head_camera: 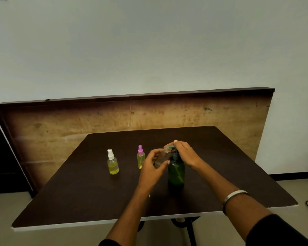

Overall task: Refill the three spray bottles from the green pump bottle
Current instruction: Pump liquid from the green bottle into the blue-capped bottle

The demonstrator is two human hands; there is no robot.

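We are seeing no readable writing or brand on any bottle. Nearest to us, a metal bangle (235, 195) is circling the right forearm, just this side of the green pump bottle (176, 172). That bottle is standing upright on the dark, matte table (78, 197), a rounded cylinder of translucent green plastic with a dark pump neck. Our right hand (184, 153) is resting on top of its pump head, fingers curled over the nozzle end. Just left of the pump bottle, our left hand (152, 166) is gripping a small clear bottle (162, 157), fingers and thumb wrapped round its body, and is tilting its open neck up against the pump spout; it is looking nearly empty. Left of the pump bottle and slightly farther back, a small bottle with a pink sprayer (140, 157) is standing upright, holding yellow liquid. Farther left again, a bottle with a white sprayer (112, 163) is standing, also holding yellow liquid. Behind the pump bottle, a worn wooden board (132, 114) is leaning against the pale wall (149, 41).
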